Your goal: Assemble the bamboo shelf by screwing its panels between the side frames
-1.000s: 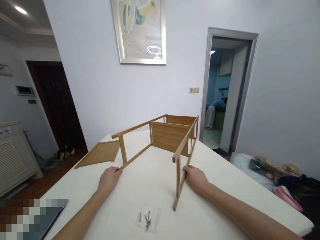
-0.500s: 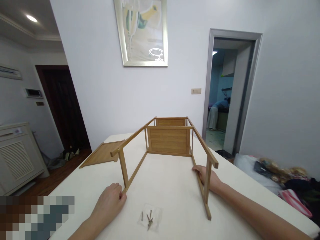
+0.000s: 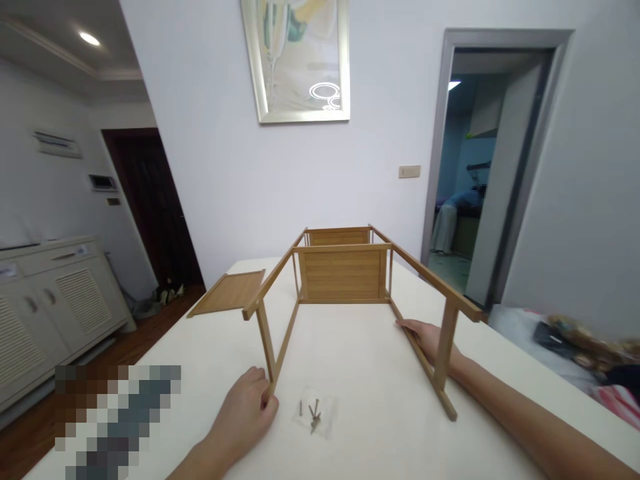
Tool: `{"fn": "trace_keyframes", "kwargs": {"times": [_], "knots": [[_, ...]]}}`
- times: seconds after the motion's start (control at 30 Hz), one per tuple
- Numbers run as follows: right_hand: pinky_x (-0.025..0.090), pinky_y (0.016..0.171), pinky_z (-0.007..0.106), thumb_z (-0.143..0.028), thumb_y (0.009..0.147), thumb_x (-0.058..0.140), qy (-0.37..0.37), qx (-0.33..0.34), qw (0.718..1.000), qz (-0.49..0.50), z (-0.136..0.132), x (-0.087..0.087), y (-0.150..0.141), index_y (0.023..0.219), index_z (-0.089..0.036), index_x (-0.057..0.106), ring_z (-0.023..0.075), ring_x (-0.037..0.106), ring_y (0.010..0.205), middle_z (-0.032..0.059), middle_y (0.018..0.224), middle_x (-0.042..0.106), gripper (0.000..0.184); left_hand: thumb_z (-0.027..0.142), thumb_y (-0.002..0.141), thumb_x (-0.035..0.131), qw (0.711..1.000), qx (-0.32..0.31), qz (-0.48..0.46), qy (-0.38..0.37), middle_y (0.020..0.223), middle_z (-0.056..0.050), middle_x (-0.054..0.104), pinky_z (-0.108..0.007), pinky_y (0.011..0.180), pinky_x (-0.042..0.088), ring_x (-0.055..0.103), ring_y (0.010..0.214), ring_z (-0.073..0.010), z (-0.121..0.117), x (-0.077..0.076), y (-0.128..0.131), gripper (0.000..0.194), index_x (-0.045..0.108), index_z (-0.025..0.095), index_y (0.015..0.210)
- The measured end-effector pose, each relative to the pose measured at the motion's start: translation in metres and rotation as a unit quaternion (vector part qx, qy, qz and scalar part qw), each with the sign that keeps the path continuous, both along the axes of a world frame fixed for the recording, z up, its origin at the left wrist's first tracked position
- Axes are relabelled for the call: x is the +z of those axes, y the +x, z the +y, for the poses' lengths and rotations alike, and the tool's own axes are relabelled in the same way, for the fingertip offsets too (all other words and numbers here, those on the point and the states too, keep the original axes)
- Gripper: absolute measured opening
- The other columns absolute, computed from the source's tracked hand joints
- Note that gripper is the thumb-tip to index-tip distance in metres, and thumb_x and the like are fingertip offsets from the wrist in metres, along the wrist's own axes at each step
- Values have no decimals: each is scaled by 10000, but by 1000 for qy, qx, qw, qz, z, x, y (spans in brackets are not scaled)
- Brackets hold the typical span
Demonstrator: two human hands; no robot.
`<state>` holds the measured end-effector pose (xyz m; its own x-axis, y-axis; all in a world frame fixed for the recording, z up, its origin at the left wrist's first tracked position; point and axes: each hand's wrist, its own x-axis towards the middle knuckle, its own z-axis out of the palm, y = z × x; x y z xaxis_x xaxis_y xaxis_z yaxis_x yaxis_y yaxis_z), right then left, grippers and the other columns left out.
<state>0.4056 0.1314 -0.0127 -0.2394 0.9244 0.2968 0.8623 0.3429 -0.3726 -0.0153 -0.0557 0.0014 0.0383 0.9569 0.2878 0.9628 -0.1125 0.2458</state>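
A brown wooden shelf frame [image 3: 345, 274] lies on its side on the white table [image 3: 360, 373], with its near end towards me. My left hand [image 3: 249, 403] is closed around the near end of its lower left rail. Farther along the lower right rail, my right hand [image 3: 429, 339] has its fingers wrapped over the wood, partly hidden behind the near crossbar. Between the two near legs lies a small clear plastic bag [image 3: 325, 420] with several screws [image 3: 315, 415]. A separate wooden panel [image 3: 231, 292] rests flat to the left of the frame.
Behind the table stands a white wall with a framed picture [image 3: 305, 67]. To the right are a doorway [image 3: 465, 167] and a heap of bags and cloth [image 3: 570, 347]. A white louvred cabinet [image 3: 65, 300] stands at the left. Part of the lower left is pixelated.
My view has shifted. Against the screw bag, the frame has turned slightly, its near left end coming closer to me and its near right end moving right. Both hands stay on it.
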Motion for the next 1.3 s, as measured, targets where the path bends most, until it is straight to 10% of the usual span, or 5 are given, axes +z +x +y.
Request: {"fn": "trace_keyframes", "kwargs": {"times": [0.47,0.83,1.03,1.3], "knots": [[477,858,383,-228,866,396,34,-119,992,36,-1,-4,-2,1309,-85,502,274,652,980,158,1064,688,477,178,855,387,999,-34,4,28,745,-44,551,-344,722,395,527,775,-203,2,-1,-1,246,401,217,613],[533,710,339,-341,899,340,57,-113,976,176,-128,17,13,1245,-172,431,213,689,749,93,947,729,396,264,893,411,998,-51,7,42,726,-29,538,-343,704,382,517,751,-204,3,-3,-4,271,442,213,629],[530,637,274,-368,944,405,111,-62,970,206,-191,11,-45,1022,-249,495,178,687,743,47,917,726,168,245,907,414,994,-55,52,77,694,-26,533,-339,669,386,507,706,-195,2,-5,-5,277,452,210,635],[467,661,289,-60,880,508,142,119,983,23,-193,10,-141,802,-211,620,191,591,759,24,782,651,203,196,904,489,958,-201,68,191,736,-47,570,-346,667,418,517,713,-190,-10,-4,3,181,554,189,735]]}}
